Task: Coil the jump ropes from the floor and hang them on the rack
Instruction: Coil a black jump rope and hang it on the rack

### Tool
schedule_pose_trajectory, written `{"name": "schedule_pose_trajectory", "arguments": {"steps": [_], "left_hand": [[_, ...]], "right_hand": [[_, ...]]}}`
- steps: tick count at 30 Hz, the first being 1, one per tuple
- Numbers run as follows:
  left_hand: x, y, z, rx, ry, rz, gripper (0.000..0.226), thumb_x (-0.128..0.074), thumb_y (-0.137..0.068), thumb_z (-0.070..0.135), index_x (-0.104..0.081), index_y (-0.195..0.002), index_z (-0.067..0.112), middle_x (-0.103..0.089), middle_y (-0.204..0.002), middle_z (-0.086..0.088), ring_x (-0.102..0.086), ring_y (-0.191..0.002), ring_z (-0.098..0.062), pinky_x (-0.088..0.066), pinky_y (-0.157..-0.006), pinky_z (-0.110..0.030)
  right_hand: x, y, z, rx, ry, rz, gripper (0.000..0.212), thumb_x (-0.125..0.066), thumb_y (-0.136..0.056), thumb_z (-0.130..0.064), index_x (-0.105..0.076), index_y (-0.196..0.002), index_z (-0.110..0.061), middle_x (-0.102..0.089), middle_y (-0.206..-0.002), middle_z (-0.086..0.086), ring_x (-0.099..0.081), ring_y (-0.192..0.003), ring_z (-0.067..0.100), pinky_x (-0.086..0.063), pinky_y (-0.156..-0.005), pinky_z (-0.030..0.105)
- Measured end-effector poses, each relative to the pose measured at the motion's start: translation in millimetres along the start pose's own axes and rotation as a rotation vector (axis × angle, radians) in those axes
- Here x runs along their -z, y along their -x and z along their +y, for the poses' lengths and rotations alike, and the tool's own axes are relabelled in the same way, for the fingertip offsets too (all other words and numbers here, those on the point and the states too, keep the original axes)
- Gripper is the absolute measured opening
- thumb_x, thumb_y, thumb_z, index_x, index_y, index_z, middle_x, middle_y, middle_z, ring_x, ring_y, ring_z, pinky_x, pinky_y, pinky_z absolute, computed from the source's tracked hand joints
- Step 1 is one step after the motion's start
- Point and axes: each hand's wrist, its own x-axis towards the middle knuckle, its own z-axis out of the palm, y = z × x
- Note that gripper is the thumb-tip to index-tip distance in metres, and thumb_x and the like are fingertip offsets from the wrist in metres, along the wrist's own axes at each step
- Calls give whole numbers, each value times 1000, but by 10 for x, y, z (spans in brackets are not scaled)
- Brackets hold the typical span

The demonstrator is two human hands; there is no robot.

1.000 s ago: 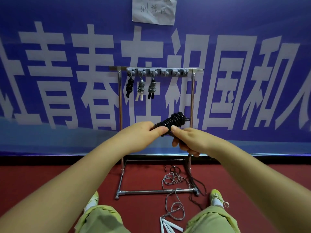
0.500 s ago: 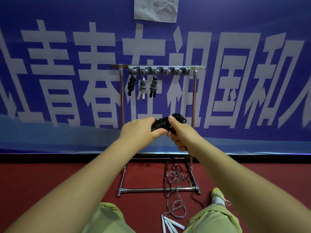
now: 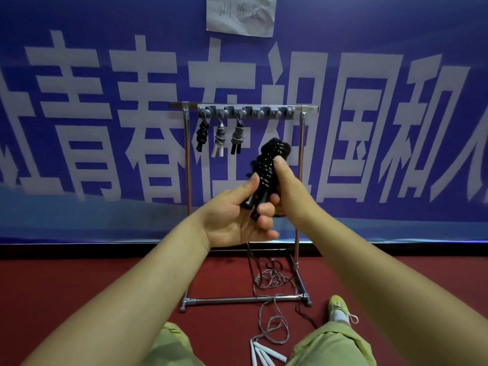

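Both hands hold a coiled black jump rope (image 3: 269,165) upright in front of the metal rack (image 3: 188,180). My left hand (image 3: 235,220) grips its two black handles from below, palm up. My right hand (image 3: 287,188) clasps the coil's right side, thumb pressed on the windings. A loose strand of the black rope hangs from my hands down to the floor. Three coiled ropes hang from the rack's grey hook bar (image 3: 245,111): a black one (image 3: 202,134), a white-handled one (image 3: 219,140) and a grey one with black handles (image 3: 237,138).
A loose grey rope (image 3: 272,281) lies tangled on the red floor across the rack's base bar, its white handles (image 3: 264,353) near my knees. Several hooks on the bar's right half are bare. A blue banner covers the wall behind. My shoe (image 3: 340,310) sits at right.
The black coil has turned from lying sideways to standing upright. My left hand has rolled palm-up under the handles, and my right hand has slid onto the coil's side.
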Motion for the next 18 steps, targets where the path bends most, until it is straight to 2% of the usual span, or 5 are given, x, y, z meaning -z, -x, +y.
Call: {"name": "schedule_pose_trajectory", "arguments": {"steps": [2,5,10,14,18], "left_hand": [[-141,-34,50,-51,-54,58,48,-46,-80,58,-56,-83,11,-45,-55,6,-47,-47,-8,-52,-57,-28],[-252,9,137,-112,-285,168,47,-45,-77,58,-52,-82,11,-42,-53,6,-42,-45,-9,-50,-56,-28],[-279,102,210,-95,-507,272,42,-42,-89,52,-52,-84,11,-42,-52,5,-38,-41,-10,-51,-54,-29],[-212,15,161,-90,-626,423,40,-40,-97,47,-54,-84,11,-45,-50,4,-38,-38,-12,-48,-54,-29],[-64,-70,104,-62,-859,550,37,-43,-98,43,-54,-76,15,-47,-52,3,-41,-41,-13,-44,-52,-27]], "right_hand": [[75,1,-90,1,44,0,62,-22,-99,-55,-49,-51,-25,-39,-40,-12,-37,-47,8,-33,-62,28],[214,37,-193,30,165,-60,70,-18,-99,-55,-50,-43,-27,-37,-42,-11,-30,-39,3,-25,-53,25],[312,42,-275,22,395,-190,56,-13,-98,-57,-32,-66,-16,-25,-57,-1,-19,-50,12,-18,-52,29],[322,0,-232,-78,398,-226,60,-16,-98,-58,-44,-65,-17,-28,-56,-4,-21,-49,12,-20,-50,28],[315,-37,-129,-179,500,-200,64,-18,-98,-59,-58,-84,-11,-37,-58,-2,-28,-46,11,-25,-47,25]]}}
